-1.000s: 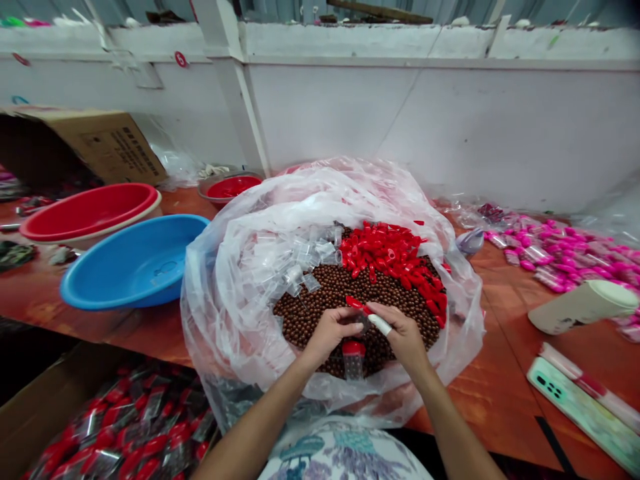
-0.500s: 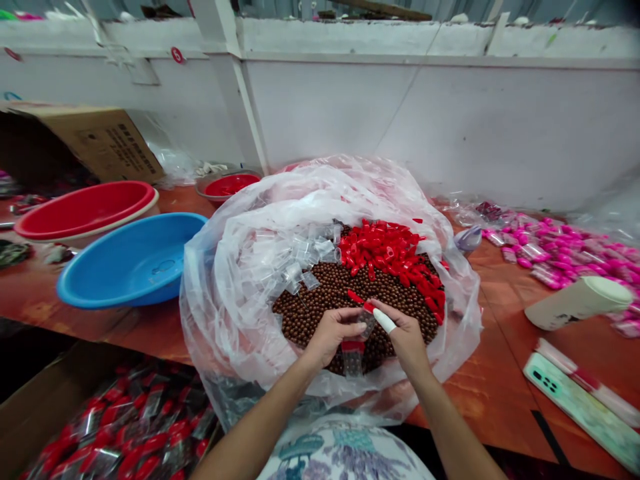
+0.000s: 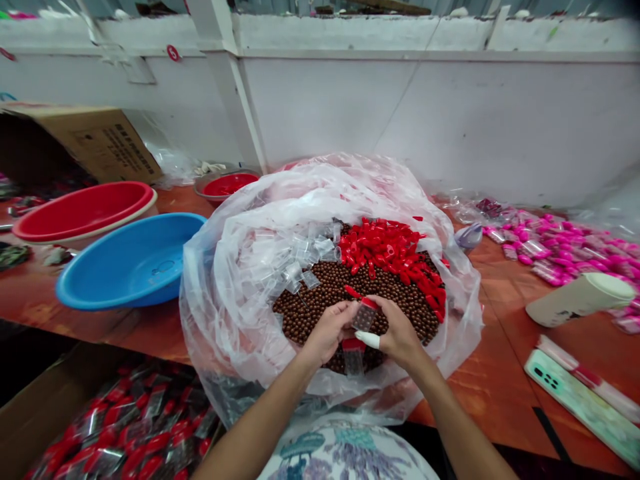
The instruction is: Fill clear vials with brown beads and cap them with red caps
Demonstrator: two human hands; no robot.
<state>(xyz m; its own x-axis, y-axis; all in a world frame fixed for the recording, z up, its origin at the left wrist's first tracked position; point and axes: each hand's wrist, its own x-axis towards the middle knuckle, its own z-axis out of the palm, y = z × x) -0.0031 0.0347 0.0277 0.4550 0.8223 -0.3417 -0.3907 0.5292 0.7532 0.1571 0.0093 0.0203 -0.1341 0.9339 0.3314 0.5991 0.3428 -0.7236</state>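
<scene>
A big clear plastic bag (image 3: 235, 267) lies open on the table, holding brown beads (image 3: 320, 300), a heap of red caps (image 3: 385, 250) and several clear vials (image 3: 300, 257). Over the beads my left hand (image 3: 327, 330) and my right hand (image 3: 397, 333) together pinch one small clear vial with a red cap (image 3: 364, 315). A white wrap covers my right thumb. A second capped vial (image 3: 353, 355) stands in the beads just below my hands.
A blue basin (image 3: 130, 263) and a red basin (image 3: 83, 210) sit to the left, behind them a cardboard box (image 3: 90, 140). Pink-capped vials (image 3: 560, 250), a white cup (image 3: 583, 297) and a phone (image 3: 575, 407) lie at right. A carton of finished red-capped vials (image 3: 115, 427) stands below left.
My hands closed in on the vial and lifted it slightly; the red cap now sits on its top. My right thumb swung down under the vial.
</scene>
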